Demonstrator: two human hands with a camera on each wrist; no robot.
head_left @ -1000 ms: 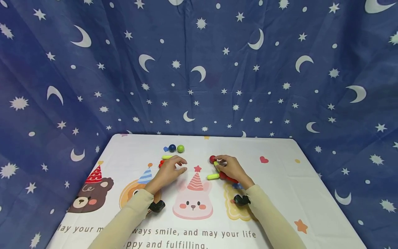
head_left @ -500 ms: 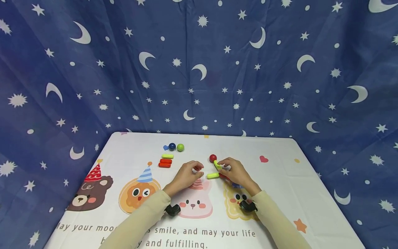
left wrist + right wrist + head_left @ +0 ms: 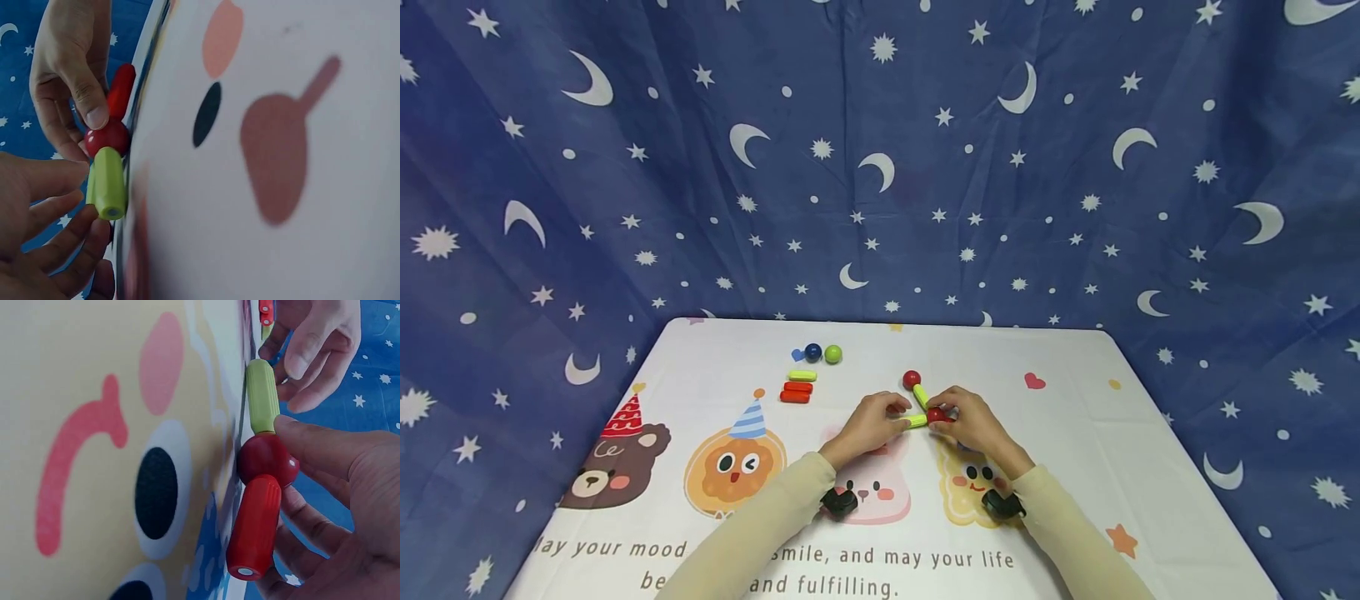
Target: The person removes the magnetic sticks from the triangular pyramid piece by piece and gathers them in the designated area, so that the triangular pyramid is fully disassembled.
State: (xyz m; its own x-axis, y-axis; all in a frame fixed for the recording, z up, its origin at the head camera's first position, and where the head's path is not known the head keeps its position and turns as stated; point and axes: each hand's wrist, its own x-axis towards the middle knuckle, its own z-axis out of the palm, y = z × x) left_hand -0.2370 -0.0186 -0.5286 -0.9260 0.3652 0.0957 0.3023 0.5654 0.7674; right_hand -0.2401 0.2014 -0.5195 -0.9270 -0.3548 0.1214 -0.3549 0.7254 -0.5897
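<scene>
My right hand (image 3: 972, 421) pinches a red ball (image 3: 265, 459) between thumb and fingers. A ribbed red rod (image 3: 255, 528) and a yellow-green rod (image 3: 262, 394) meet this ball on roughly opposite sides. Each rod shows a small metallic dot on its end in one wrist view. A second yellow-green rod (image 3: 921, 395) runs from near the held ball to another red ball (image 3: 912, 380). My left hand (image 3: 872, 423) is at the free end of the first yellow-green rod, fingers loosely bent beside it; firm contact does not show. Fingers partly hide the red rod in the head view.
Left of the hands lie a yellow-green rod (image 3: 802, 376) and two red rods (image 3: 796, 392). Behind them sit a blue ball (image 3: 813, 352) and a green ball (image 3: 833, 354). The printed white tablecloth (image 3: 1060, 467) ends at a starry blue curtain (image 3: 880, 250).
My left hand has moved right, from beside the loose rods to the yellow-green rod's end. My right hand has shifted from the upper yellow-green rod down to the red ball between the rods.
</scene>
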